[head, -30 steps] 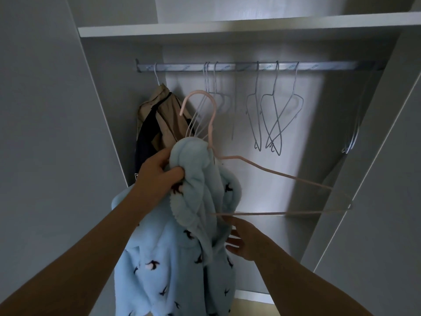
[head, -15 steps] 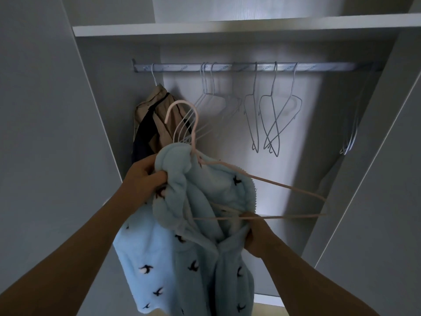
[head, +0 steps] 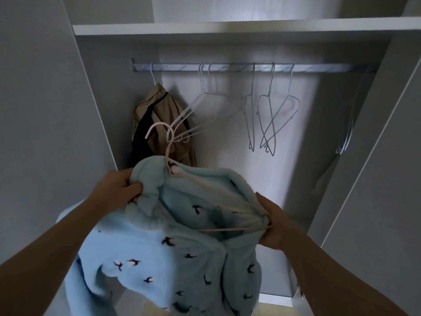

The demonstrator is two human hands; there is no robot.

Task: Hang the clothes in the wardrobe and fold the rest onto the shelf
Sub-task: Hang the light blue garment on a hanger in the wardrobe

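A fluffy light-blue garment (head: 173, 254) with small dark bird prints hangs in front of me, below the wardrobe rail (head: 246, 67). A pink hanger (head: 168, 153) sits inside its neck opening, hook up. My left hand (head: 118, 190) is shut on the garment's left shoulder at the collar. My right hand (head: 273, 224) is shut on the garment's right shoulder, pinching the fabric together with the hanger's right end. The hanger's arms are partly hidden under the fleece.
A tan and dark jacket (head: 159, 124) hangs at the rail's left end. Several empty wire hangers (head: 268, 117) hang along the rail, more at the far right (head: 346, 137). A shelf (head: 227, 27) spans above. Open doors (head: 382, 179) flank both sides.
The garment's right shoulder has been pulled over the hanger's right arm, which stuck out bare before. My right hand moved from below the fabric to gripping that end. The hanger dropped lower.
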